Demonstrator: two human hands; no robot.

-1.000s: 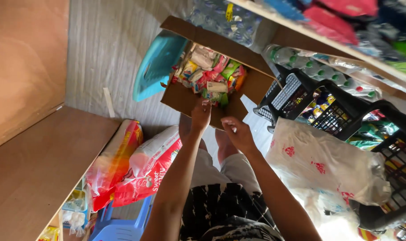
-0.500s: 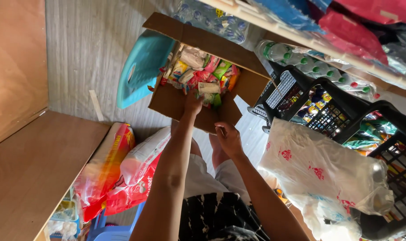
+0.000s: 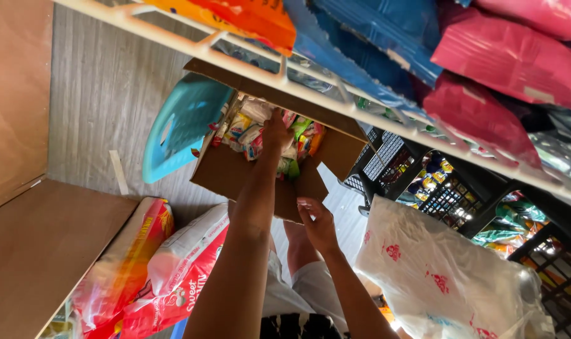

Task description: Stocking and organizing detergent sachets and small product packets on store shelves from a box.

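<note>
Two bare hands, left hand (image 3: 276, 133) among crinkly packets (image 3: 254, 135), brown cardboard box (image 3: 232, 172)

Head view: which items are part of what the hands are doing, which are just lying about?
In hand:
- cardboard box
- snack packets inside it
- left hand, reaching into the packets
- right hand, at the box flap

Lying about:
- turquoise plastic stool
- black crates
- white plastic bag
- red sacks

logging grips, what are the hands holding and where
Left hand reaches among the packets in the box; any grip is hidden. Right hand holds the box's near flap.
</note>
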